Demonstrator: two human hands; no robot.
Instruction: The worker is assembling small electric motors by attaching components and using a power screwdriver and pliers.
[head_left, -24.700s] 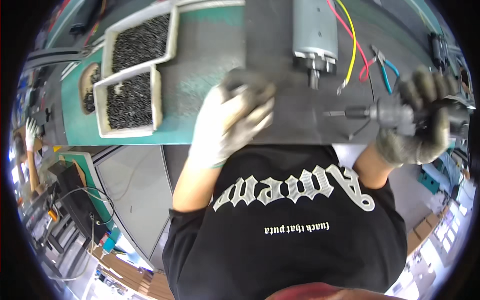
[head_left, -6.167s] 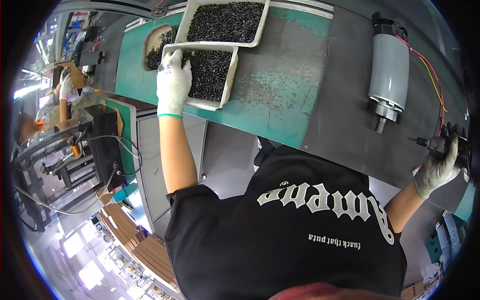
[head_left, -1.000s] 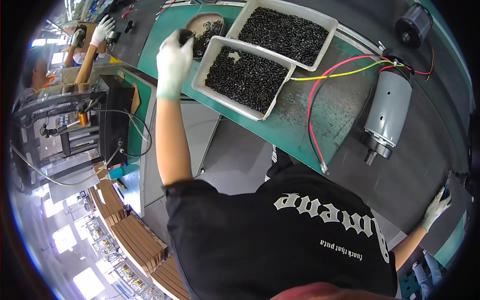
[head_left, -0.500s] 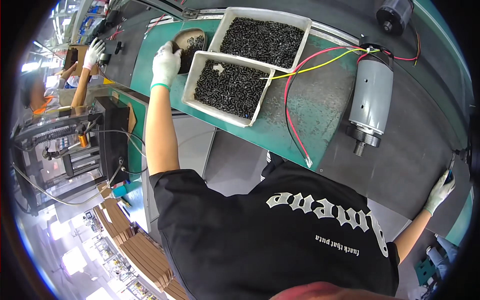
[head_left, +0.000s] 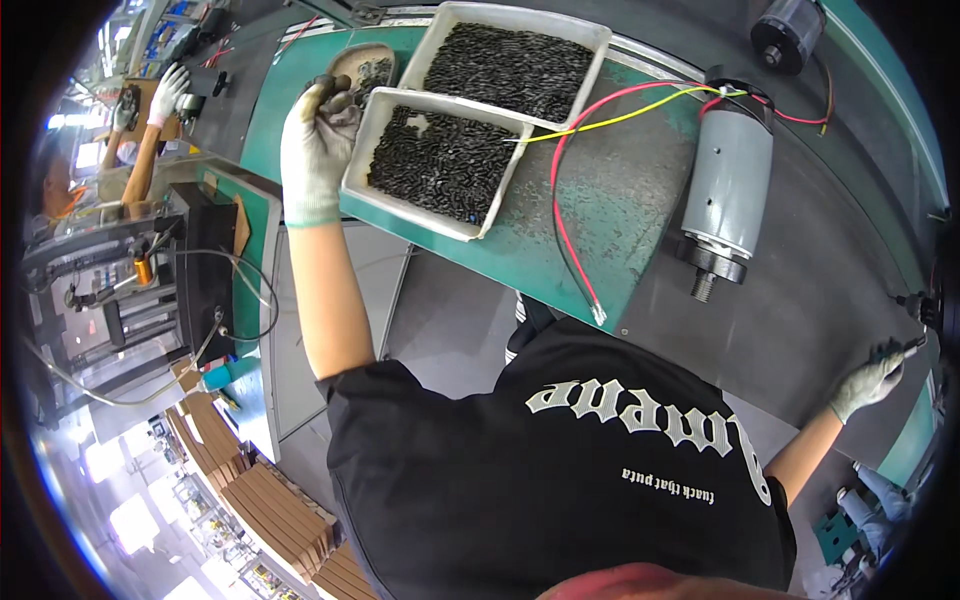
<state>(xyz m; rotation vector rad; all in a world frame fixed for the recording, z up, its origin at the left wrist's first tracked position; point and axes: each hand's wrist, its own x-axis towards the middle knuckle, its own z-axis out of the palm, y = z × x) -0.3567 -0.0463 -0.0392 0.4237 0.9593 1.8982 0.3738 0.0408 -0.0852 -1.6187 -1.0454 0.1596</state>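
The gloved left hand (head_left: 318, 145) is pinched around small dark screws at the green bench's (head_left: 620, 200) left edge, beside the nearer screw tray (head_left: 440, 165) and the round dish (head_left: 365, 68). At the bench's far right edge, the gloved right hand (head_left: 868, 380) grips a thin dark tool (head_left: 912, 345). A grey motor (head_left: 728, 190) lies between them.

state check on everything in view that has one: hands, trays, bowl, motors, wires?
left hand: gloved, fingers curled over small dark parts at the bowl's edge.
right hand: gloved, stretched far right, gripping a dark tool.
small bowl: partly filled with dark parts.
near tray: full of dark screws.
far tray: full of dark screws.
grey motor: lying on its side, shaft toward the person.
red wire: loose, free end on the green mat.
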